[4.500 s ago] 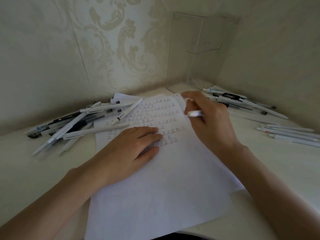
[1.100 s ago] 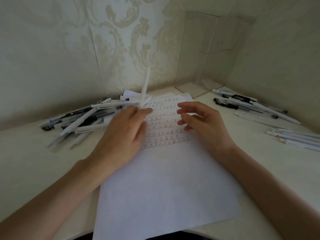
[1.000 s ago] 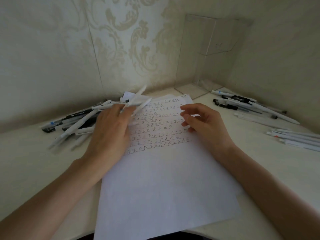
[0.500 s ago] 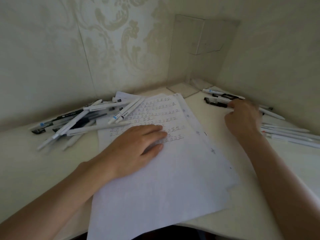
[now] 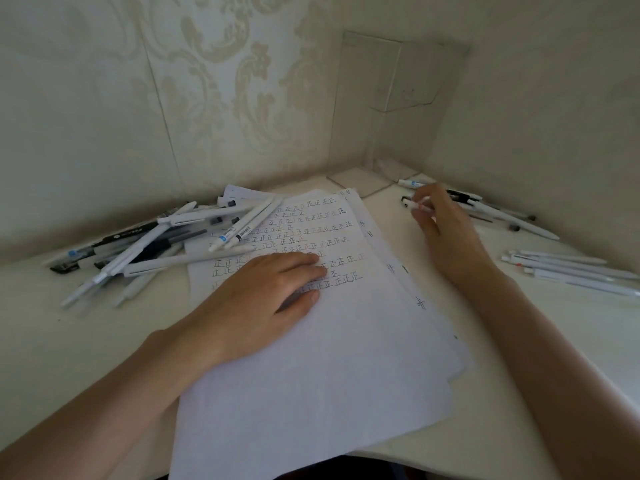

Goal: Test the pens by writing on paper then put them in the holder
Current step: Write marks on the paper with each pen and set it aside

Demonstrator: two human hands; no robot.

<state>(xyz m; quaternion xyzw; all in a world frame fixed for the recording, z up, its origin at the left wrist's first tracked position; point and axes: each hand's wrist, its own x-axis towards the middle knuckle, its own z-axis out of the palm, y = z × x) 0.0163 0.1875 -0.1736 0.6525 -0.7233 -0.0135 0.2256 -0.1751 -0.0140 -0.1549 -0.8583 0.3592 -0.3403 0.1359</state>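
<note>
Body in view: left hand (image 5: pixel 263 299) and left forearm (image 5: pixel 104 410) bare out to the lower-left corner, right hand (image 5: pixel 446 230) and right forearm (image 5: pixel 554 358) bare out to the lower-right edge, fingernails trimmed short.

The left hand (image 5: pixel 270 299) lies flat, fingers straight, on the stack of paper (image 5: pixel 311 393) at the bench's (image 5: pixel 52 341) front edge, over rows of written marks. The right hand (image 5: pixel 446 230) pinches a white pen (image 5: pixel 410 203) near the back corner, just before the clear holder (image 5: pixel 391 98). A heap of pens (image 5: pixel 149 244) lies left of the paper; more pens (image 5: pixel 571 271) lie by the right edge.
</note>
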